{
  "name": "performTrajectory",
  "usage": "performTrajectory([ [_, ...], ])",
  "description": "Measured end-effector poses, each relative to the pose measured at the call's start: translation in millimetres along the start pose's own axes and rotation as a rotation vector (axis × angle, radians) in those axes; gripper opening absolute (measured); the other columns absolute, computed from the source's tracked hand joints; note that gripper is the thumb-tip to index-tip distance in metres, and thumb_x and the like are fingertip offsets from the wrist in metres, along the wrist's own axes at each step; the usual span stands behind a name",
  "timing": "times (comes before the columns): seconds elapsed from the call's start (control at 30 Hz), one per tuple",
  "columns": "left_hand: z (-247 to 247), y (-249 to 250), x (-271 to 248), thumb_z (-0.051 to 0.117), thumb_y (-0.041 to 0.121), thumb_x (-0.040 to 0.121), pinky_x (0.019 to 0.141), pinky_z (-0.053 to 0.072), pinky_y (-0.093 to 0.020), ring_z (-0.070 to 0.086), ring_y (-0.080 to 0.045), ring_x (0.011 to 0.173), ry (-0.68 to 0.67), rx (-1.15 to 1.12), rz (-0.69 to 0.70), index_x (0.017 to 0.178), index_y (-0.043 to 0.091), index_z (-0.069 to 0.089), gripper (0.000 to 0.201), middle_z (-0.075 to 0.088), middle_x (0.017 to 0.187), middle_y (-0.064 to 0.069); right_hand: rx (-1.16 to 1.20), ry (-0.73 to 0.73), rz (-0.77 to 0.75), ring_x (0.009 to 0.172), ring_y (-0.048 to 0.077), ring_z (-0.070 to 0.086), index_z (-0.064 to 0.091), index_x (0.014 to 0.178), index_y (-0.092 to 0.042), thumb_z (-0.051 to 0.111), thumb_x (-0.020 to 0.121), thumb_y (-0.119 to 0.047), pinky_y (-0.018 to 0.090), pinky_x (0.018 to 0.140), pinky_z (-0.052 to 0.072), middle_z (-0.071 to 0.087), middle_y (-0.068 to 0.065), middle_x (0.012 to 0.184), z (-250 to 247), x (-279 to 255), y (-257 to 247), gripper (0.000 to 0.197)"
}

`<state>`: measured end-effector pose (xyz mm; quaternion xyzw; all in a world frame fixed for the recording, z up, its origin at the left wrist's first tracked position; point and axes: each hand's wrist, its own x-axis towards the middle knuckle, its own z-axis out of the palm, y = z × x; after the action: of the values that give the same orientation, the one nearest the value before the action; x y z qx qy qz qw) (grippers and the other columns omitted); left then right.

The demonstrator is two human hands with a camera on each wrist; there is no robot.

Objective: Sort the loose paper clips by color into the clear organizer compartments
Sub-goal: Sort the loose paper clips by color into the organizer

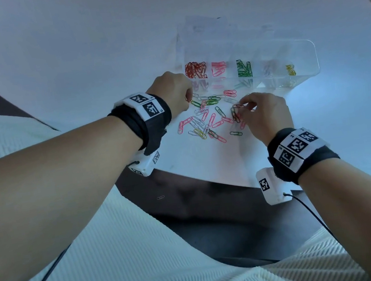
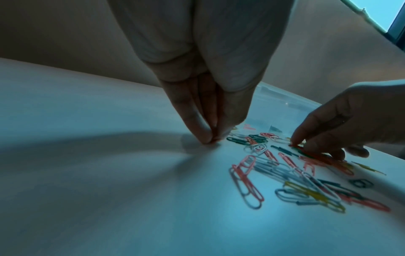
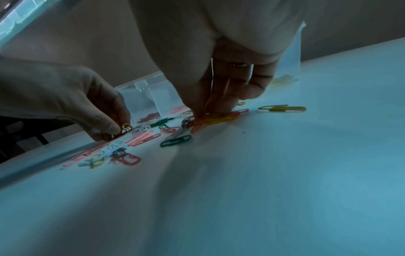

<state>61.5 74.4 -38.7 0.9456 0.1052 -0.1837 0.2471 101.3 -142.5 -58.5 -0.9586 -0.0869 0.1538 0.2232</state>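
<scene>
left grip [image 1: 176, 92] pinching a yellow clip [image 3: 126, 128] | right grip [image 1: 265, 112] pinching a red clip [image 1: 238, 106] | organizer [image 1: 305, 50] near bench [image 1: 69, 49] far edge

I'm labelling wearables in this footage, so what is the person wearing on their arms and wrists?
Both forearms are bare, with no sleeves. Each wrist carries a black wrap topped with white tiles printed with black square-code markers. Under each wrist hangs a white camera box, also marker-tagged, with a thin black cable trailing away.
</scene>
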Motion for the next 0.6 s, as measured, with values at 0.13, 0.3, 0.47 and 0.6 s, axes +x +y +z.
performTrajectory([
  [0.13,-2,3,-1,0.061,0.009,0.082,0.080,0.049,-0.029,0.062,-0.028,0.095,-0.012,-0.001,-0.018,0.105,0.017,0.071,0.026,0.067,0.108,-0.007,0.032,-0.021,0.019,0.080,0.017,0.063,0.075,0.099,-0.021,0.065,0.089,-0.020,0.023,0.071,0.044,0.072,-0.001,0.091,1,-8,5,0.014],
  [0.3,-2,6,-3,0.060,0.011,0.082,0.078,0.044,-0.025,0.062,-0.027,0.099,-0.026,-0.002,-0.039,0.120,0.020,0.065,0.040,0.066,0.114,-0.007,0.048,-0.057,0.035,0.078,0.015,0.059,0.072,0.085,-0.020,0.068,0.088,-0.023,0.023,0.067,0.040,0.070,0.000,0.087,2,-5,10,0.006],
  [0.47,-5,13,-6,0.054,0.014,0.083,0.073,0.044,-0.025,0.061,-0.026,0.093,-0.039,-0.032,-0.057,0.100,0.017,0.072,0.025,0.066,0.104,-0.006,0.220,-0.005,0.080,0.073,0.016,0.056,0.064,0.080,-0.015,0.062,0.085,-0.020,0.025,0.063,0.039,0.064,0.000,0.080,-2,-7,16,0.007],
  [0.6,-6,20,-8,0.042,0.006,0.084,0.054,0.038,-0.030,0.049,-0.024,0.101,-0.029,-0.106,-0.125,0.064,0.006,0.056,0.024,0.056,0.083,-0.018,0.916,-0.128,0.334,0.048,0.019,0.043,0.045,0.066,-0.015,0.044,0.074,-0.015,0.024,0.049,0.033,0.048,0.003,0.059,-14,-10,10,0.008],
])
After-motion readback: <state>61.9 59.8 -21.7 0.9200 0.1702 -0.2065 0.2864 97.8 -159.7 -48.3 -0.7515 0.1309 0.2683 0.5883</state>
